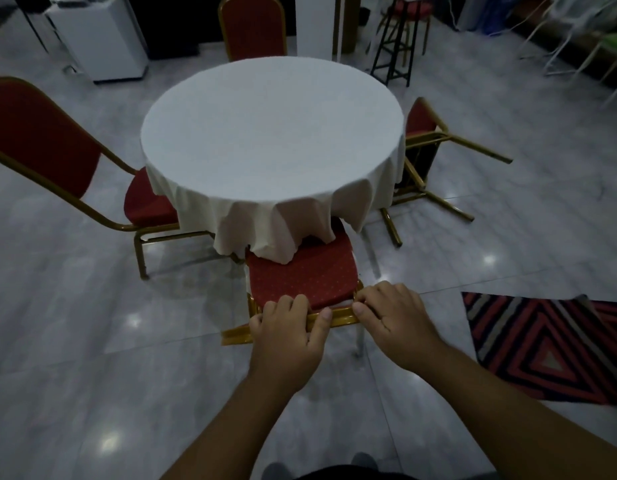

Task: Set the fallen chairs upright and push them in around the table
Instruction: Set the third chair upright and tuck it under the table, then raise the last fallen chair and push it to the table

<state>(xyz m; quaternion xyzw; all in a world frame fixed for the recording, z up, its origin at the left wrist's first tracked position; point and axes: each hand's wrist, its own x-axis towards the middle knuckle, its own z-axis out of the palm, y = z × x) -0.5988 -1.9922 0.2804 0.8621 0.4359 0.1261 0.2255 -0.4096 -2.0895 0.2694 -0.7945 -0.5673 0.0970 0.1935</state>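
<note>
A round table [272,133] with a white cloth stands in the middle. Directly in front of me a red-seated gold-framed chair [303,275] is upright, its seat partly under the cloth. My left hand [288,334] and my right hand [392,317] both grip the gold top rail of its back. A second red chair [50,143] stands upright at the table's left, and a third [253,27] stands at the far side. At the right, a fourth chair [425,147] lies tipped over with its gold legs pointing out across the floor.
A striped red and black rug [549,344] lies on the marble floor at my right. A white appliance [102,36] stands at the back left, a black metal stool [397,39] at the back, white folding frames [584,39] at the far right.
</note>
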